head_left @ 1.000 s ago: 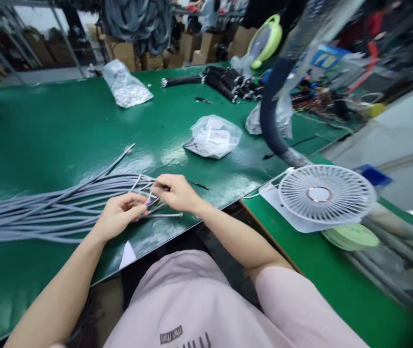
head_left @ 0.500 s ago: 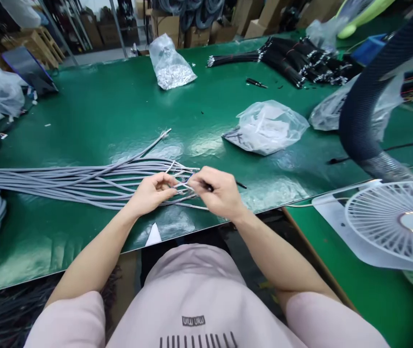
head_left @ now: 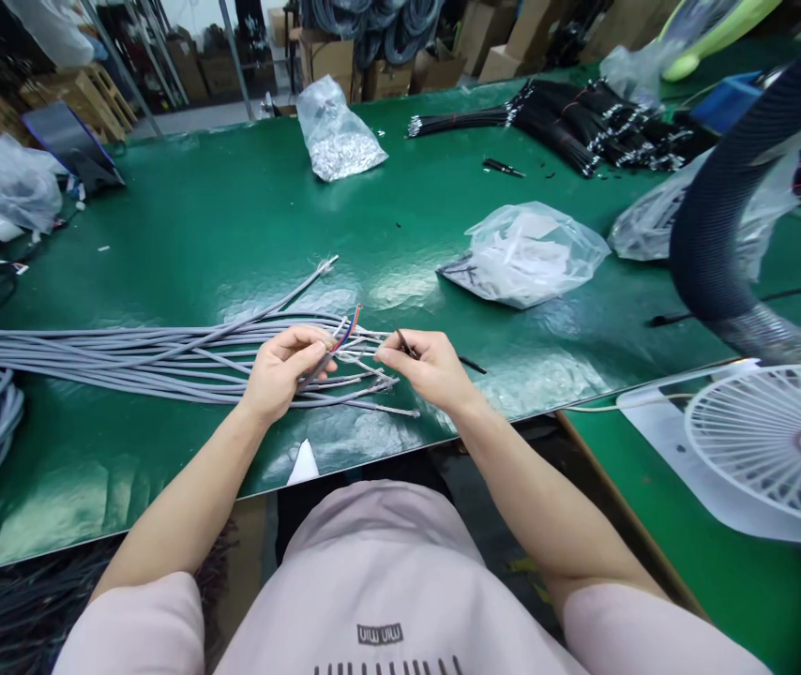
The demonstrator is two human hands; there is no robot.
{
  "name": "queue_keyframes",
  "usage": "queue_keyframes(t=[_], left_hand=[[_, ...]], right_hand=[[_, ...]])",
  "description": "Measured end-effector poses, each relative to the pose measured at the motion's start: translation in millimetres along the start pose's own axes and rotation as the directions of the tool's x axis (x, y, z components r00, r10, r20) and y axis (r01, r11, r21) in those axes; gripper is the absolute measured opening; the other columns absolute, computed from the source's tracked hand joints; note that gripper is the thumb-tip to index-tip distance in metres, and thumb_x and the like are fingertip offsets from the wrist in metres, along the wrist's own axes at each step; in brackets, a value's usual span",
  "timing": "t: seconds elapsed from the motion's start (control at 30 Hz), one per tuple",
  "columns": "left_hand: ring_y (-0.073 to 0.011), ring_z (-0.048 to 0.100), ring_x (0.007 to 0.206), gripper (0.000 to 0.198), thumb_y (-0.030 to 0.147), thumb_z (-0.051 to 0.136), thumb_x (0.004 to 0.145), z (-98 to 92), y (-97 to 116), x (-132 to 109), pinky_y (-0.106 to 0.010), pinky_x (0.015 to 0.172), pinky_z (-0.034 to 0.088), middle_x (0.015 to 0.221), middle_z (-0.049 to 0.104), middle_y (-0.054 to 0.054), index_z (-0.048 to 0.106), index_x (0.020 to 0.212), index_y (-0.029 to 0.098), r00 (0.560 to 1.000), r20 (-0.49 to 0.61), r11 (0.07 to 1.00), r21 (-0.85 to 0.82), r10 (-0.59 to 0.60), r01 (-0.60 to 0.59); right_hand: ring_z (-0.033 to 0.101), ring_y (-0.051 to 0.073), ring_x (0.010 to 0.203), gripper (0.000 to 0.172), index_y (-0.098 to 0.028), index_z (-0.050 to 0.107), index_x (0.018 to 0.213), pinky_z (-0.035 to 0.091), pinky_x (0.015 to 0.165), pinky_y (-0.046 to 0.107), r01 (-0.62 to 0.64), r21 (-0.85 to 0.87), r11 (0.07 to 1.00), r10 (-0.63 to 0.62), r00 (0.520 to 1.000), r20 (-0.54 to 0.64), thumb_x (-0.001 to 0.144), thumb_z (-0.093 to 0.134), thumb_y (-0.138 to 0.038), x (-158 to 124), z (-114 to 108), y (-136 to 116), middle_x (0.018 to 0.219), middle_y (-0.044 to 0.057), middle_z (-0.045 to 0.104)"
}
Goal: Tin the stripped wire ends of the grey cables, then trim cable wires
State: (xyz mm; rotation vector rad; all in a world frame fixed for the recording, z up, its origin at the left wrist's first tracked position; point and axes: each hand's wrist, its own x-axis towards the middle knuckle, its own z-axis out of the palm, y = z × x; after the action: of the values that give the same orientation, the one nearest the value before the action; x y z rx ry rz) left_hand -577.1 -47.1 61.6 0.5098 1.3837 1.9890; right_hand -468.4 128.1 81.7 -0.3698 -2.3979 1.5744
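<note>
My left hand (head_left: 275, 371) pinches one grey cable near its stripped end, where a small fan of coloured wires (head_left: 353, 327), orange and blue among them, sticks up past the fingertips. In my right hand (head_left: 429, 367) is a dark slender tool (head_left: 404, 341); its tip shows above the fingers and a black end pokes out behind the hand. Its exact kind is hard to make out. A small gap lies between the two hands. Beneath them, a bundle of grey cables (head_left: 161, 347) runs in from the left, with frayed whitish ends (head_left: 386, 382) close to my right hand.
A clear bag of small shiny parts (head_left: 339, 131) stands far back. Another plastic bag (head_left: 531, 253) lies right of my hands. Black cable bundles (head_left: 562, 117) fill the back right. A dark flexible hose (head_left: 706, 216) and a white fan (head_left: 780, 450) occupy the right side.
The hands have moved slightly apart. Coloured wires now show upright at the cable end in my left hand, and the tool's tip has come into sight. The whole view has shifted a little.
</note>
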Motion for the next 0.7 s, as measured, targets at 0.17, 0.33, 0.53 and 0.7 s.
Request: queue_keyframes(t=[0.17, 0.33, 0.53, 0.7], left_hand=[[-0.0114, 0.058, 0.069, 0.015, 0.023, 0.073, 0.063, -1.4, 2, 4, -0.022, 0.062, 0.048, 0.074, 0.060, -0.002, 0.061, 0.062, 0.014, 0.996, 0.083, 0.974, -0.224, -0.015, 0.034], [-0.0101, 0.051, 0.061, 0.013, 0.021, 0.068, 0.065, -4.2, 2, 4, -0.022, 0.060, 0.042, 0.063, 0.056, -0.001, 0.058, 0.062, 0.014, 0.989, 0.145, 0.939, -0.340, -0.010, 0.060], [-0.0091, 0.043, 0.053, 0.016, 0.024, 0.064, 0.070, -2.0, 5, 5, -0.022, 0.055, 0.038, 0.053, 0.046, 0.004, 0.050, 0.066, 0.017, 0.998, 0.064, 0.887, -0.462, 0.012, 0.018], [-0.0089, 0.053, 0.060, 0.020, 0.026, 0.068, 0.071, -2.0, -5, 7, -0.021, 0.060, 0.043, 0.069, 0.062, 0.000, 0.052, 0.070, 0.016, 0.999, -0.029, 0.989, -0.141, 0.045, -0.049]], right_hand=[[0.039, 0.009, 0.056, 0.024, -0.016, 0.057, 0.059, 0.032, 0.056, 0.025, -0.019, 0.087, 0.996, 0.025, 0.997, -0.070, 0.075, 0.062, -0.034, -6, 4, 4, 0.056, -0.003, 0.047], [0.035, 0.008, 0.053, 0.023, -0.016, 0.059, 0.061, 0.026, 0.050, 0.024, -0.025, 0.141, 0.990, 0.041, 0.993, -0.111, 0.074, 0.064, -0.034, -3, 1, -1, 0.054, -0.004, 0.044], [0.032, 0.007, 0.049, 0.022, -0.016, 0.061, 0.062, 0.023, 0.047, 0.024, -0.035, 0.203, 0.979, 0.058, 0.993, -0.106, 0.074, 0.066, -0.033, -8, 0, -5, 0.052, -0.005, 0.041], [0.030, 0.006, 0.047, 0.023, -0.016, 0.062, 0.064, 0.021, 0.045, 0.024, -0.010, 0.233, 0.972, 0.036, 0.994, -0.108, 0.076, 0.066, -0.035, -13, 0, -11, 0.052, -0.005, 0.040]])
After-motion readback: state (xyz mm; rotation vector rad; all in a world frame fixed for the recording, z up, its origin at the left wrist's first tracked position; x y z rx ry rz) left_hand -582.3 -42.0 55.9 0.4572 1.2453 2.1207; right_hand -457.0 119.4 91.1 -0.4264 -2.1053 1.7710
